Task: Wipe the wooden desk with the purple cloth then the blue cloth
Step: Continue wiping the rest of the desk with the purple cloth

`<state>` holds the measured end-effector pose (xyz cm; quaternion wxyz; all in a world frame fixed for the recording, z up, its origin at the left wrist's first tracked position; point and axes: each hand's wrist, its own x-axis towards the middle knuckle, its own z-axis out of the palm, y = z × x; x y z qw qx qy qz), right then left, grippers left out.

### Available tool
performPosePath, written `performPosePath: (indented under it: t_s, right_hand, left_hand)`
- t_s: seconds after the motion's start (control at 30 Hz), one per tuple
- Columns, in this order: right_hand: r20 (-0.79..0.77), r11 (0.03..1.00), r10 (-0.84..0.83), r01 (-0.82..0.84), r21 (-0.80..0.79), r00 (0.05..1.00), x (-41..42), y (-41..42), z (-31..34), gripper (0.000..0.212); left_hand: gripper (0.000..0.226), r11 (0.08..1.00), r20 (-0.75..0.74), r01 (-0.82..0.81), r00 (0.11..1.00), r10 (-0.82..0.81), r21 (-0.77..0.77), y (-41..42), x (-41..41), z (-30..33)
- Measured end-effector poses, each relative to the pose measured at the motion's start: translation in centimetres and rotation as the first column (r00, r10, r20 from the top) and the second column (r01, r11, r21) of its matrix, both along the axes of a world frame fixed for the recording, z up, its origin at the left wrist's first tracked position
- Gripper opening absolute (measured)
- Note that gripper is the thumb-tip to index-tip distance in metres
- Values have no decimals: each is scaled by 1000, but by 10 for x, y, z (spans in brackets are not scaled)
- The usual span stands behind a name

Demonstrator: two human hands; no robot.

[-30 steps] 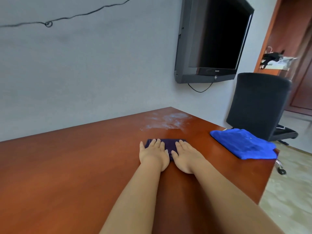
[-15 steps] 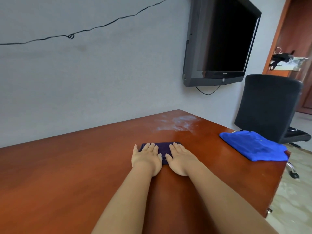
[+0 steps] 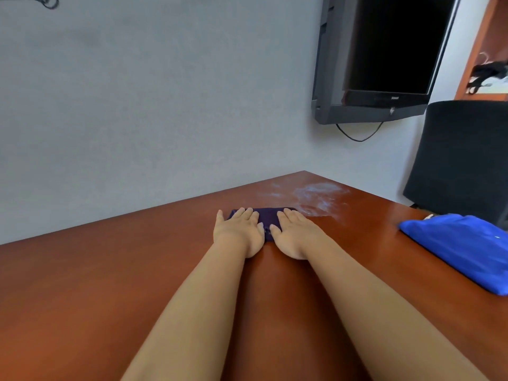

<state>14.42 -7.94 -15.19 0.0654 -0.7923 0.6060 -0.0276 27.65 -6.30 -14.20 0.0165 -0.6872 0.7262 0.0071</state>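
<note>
A folded purple cloth (image 3: pixel 268 220) lies flat on the wooden desk (image 3: pixel 110 270), toward its far side. My left hand (image 3: pixel 237 232) presses on the cloth's left part with straight fingers. My right hand (image 3: pixel 294 233) presses on its right part the same way, so most of the cloth is hidden under both palms. A white dusty smear (image 3: pixel 313 195) marks the desk just beyond and to the right of the cloth. A folded blue cloth (image 3: pixel 461 248) rests near the desk's right edge, apart from my hands.
A grey wall runs along the desk's far side. A black wall-mounted TV (image 3: pixel 384 59) hangs at upper right, with a cable below it. A black office chair (image 3: pixel 461 160) stands behind the desk's right corner, beside a brown door frame.
Both hands have slid the purple cloth forward across the desk, closer to the white smear. The camera has moved closer and tilted down.
</note>
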Motion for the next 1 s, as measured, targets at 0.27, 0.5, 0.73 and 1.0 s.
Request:
performPosePath:
  t_s: [0.27, 0.5, 0.73, 1.0]
  right_hand:
    - [-5, 1000, -7, 7, 5, 1000, -1, 4, 0, 60]
    - [-18, 999, -16, 17, 44, 1000, -15, 86, 4, 60]
    - [-19, 996, -32, 33, 81, 999, -36, 165, 6, 61]
    - [-5, 997, -18, 18, 77, 1000, -49, 177, 9, 62]
  left_hand:
    - [53, 1000, -24, -5, 1000, 5, 12, 7, -2, -1]
    - [54, 998, 3, 6, 1000, -6, 57, 83, -15, 3]
    - [54, 997, -4, 22, 1000, -21, 80, 161, -35, 5]
    - [54, 995, -30, 32, 999, -29, 90, 169, -43, 3]
